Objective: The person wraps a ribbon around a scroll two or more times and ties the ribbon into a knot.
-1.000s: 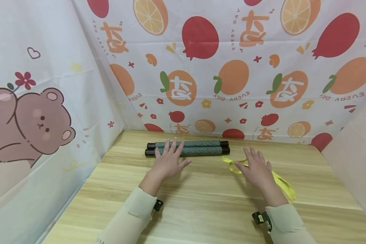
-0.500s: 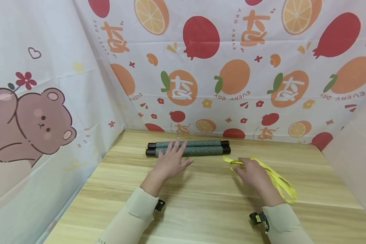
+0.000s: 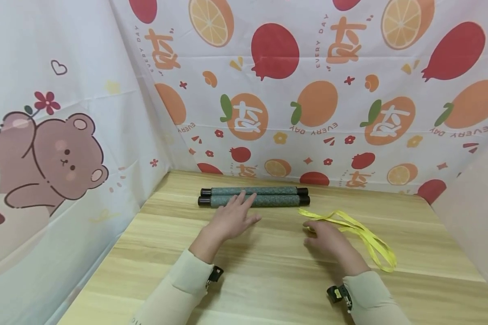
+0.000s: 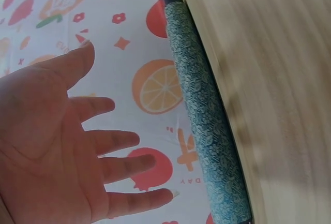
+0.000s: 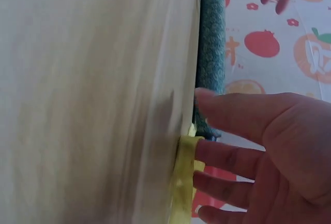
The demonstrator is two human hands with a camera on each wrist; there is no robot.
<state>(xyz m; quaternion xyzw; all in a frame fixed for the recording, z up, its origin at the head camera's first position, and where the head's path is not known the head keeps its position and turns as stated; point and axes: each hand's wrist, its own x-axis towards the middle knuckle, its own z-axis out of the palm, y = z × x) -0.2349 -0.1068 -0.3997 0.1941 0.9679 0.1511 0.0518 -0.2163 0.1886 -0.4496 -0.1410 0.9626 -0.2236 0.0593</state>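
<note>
Two rolled scrolls, a far one (image 3: 264, 191) and a near one (image 3: 274, 201), lie side by side near the back of the table. Both have blue-green patterned covers and black ends. My left hand (image 3: 229, 221) is spread in front of them, its fingertips overlapping the near scroll in the head view. It holds nothing, and the left wrist view shows its fingers (image 4: 121, 140) apart. A loose yellow ribbon (image 3: 374, 243) lies to the right. My right hand (image 3: 329, 239) is at the ribbon's left part, fingers slightly bent and thumb apart, fingertips right at the ribbon (image 5: 182, 182).
The wooden table (image 3: 260, 280) reaches back to a fruit-print cloth (image 3: 309, 149). A bear-print cloth (image 3: 126, 90) hangs along the left side, and a pale cloth (image 3: 471, 203) borders the right. Each wrist wears a small black camera mount, the right one (image 3: 337, 294) near the sleeve.
My right hand has moved left and nearer, its spread fingers drawn together and bent down at the ribbon. More of the ribbon shows. The left hand has hardly moved; the head view has shifted slightly.
</note>
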